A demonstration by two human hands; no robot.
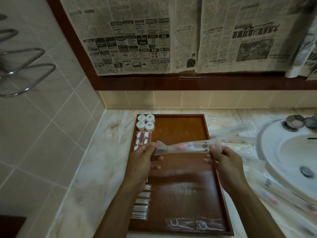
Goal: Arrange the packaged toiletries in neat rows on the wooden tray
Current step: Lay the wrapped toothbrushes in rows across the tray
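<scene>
Packets point(195, 224) in clear wrap lie flat at the near edge of the tray point(208, 134), side by side. We think that makes one small row done. Up the tray's left side we see white sticks point(141, 203) in wrap, then red and white packs point(143, 139), then four round white tubs point(145, 122) at the far corner, two by two. So the left side looks full and tidy. The big middle of the tray has nothing on it yet, so we judge the job is maybe part way done, with lots left. Above the middle we hold a long clear pack point(187, 146) with something red and blue inside. Our left hand point(142, 160) pinches its left end with thumb and fingers curled. Our right hand point(221, 160) pinches its right end the same way. The pack is up in the air, not on the tray yet. Off to the right, more clear packs point(240, 133) sit in a messy pile on the counter point(103, 160), between the tray and the sink point(283, 160). We think those still need rows too.
</scene>
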